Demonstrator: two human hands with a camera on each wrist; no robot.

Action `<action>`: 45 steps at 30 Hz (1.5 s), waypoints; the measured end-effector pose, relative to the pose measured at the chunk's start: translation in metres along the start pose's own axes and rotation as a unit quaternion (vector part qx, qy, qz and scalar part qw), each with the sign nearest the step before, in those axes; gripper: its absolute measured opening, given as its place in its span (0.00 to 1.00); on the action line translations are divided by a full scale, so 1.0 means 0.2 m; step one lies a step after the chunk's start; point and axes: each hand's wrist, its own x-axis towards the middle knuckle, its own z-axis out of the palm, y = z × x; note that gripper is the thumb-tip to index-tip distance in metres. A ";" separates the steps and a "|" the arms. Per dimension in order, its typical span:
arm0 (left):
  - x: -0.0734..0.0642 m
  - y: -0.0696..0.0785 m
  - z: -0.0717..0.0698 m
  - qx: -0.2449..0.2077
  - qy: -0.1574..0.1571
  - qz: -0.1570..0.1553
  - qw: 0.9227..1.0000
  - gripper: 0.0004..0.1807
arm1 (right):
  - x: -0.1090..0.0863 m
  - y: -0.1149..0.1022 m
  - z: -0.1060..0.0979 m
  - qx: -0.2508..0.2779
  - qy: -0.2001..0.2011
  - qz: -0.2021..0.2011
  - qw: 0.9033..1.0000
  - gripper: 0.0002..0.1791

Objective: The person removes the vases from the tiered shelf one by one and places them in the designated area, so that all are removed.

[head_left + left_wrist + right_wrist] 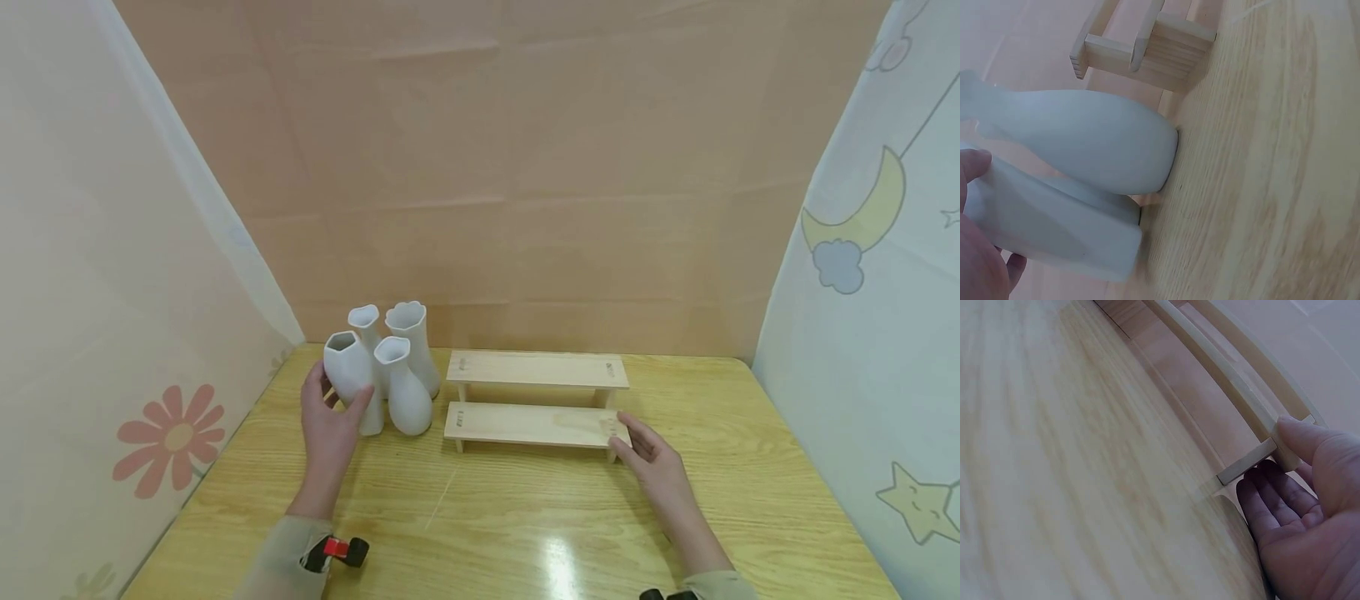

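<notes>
My left hand [333, 429] grips a white faceted vase [351, 371], thumb on its near right side and fingers round the left. The vase leans to the left, its angular mouth up; its lower end shows close to the tabletop in the left wrist view. Right beside it stands a rounded white vase [410, 404] with a narrow neck. At the right end of a two-step wooden stand [525, 425], my right hand [660, 471] holds the lower board's corner. In the right wrist view the thumb [1300, 437] lies on the board's edge, with curled fingers by the leg.
Behind the held vase stand a slim white vase [371, 337] and a taller one with a scalloped rim [420, 354]. The wooden table [480, 517] meets a peach cloth backdrop [525, 208]. Patterned cloths hang along both sides.
</notes>
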 end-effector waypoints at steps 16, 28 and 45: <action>0.03 -0.06 0.02 0.008 -0.007 -0.007 1.000 0.45 | 0.01 0.00 0.00 -0.004 0.003 0.002 1.000 0.43; 0.05 -0.06 0.01 0.002 -0.021 -0.008 1.000 0.44 | 0.00 -0.01 0.00 -0.006 0.004 0.006 1.000 0.44; 0.06 -0.07 -0.01 -0.004 -0.039 -0.010 0.999 0.46 | 0.00 0.01 -0.01 0.003 -0.006 0.008 1.000 0.44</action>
